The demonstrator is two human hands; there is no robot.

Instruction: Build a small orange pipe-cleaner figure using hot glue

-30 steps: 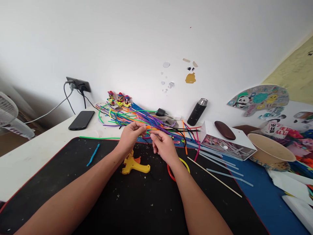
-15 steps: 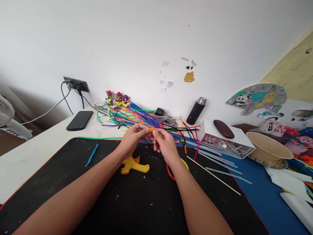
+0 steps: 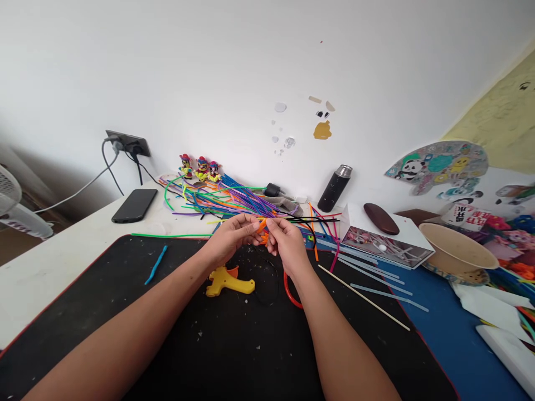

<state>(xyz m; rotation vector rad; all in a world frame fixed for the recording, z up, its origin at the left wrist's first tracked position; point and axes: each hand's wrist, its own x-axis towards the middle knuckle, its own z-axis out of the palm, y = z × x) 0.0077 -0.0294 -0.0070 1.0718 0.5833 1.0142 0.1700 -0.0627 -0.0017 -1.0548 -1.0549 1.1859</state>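
Note:
An orange pipe cleaner piece (image 3: 261, 225) is pinched between both my hands, over the far part of the black mat (image 3: 225, 345). My left hand (image 3: 236, 236) grips it from the left with thumb and fingers closed. From the other side, my right hand (image 3: 286, 239) holds it between thumb and forefinger. More orange shows just below the fingertips, partly hidden by them. Beneath my left wrist lies a yellow glue gun (image 3: 234, 284). A red ring-shaped thing (image 3: 291, 295) is partly covered by my right forearm.
Behind my hands spreads a pile of coloured pipe cleaners (image 3: 238, 195). A phone (image 3: 134, 205) and a twisted blue piece (image 3: 156, 264) lie left. Rightward are a wooden stick (image 3: 363, 297), clear glue sticks (image 3: 371, 269), a black flask (image 3: 335, 188), a white box (image 3: 388, 250) and a bowl (image 3: 457, 245).
My fingers have shifted around the orange pipe cleaner piece, which now stands more tilted between them. The hands have come slightly closer together. The view has moved a little.

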